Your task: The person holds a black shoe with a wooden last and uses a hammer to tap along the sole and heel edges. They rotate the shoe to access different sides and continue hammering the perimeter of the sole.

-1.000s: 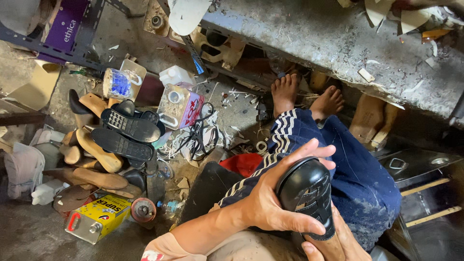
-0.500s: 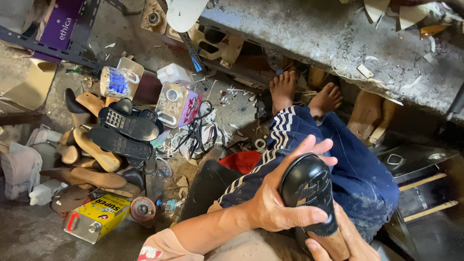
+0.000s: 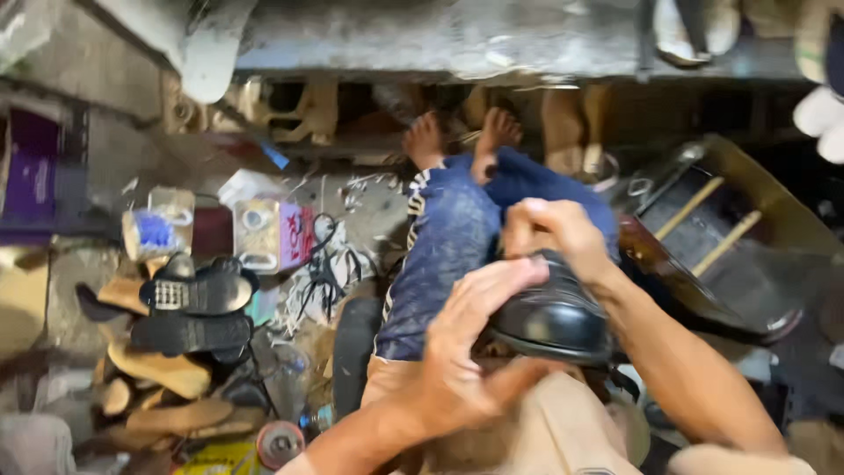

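A purple box (image 3: 33, 176) stands far left; a cream-and-pink carton (image 3: 274, 233) lies mid-floor, a yellow package (image 3: 215, 459) at bottom.

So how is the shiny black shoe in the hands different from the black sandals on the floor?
The black shoe is closed, glossy and held by the left hand and right hand; the black sandals are open, strappy, duller and lie on the cluttered floor, untouched. Both are black footwear.
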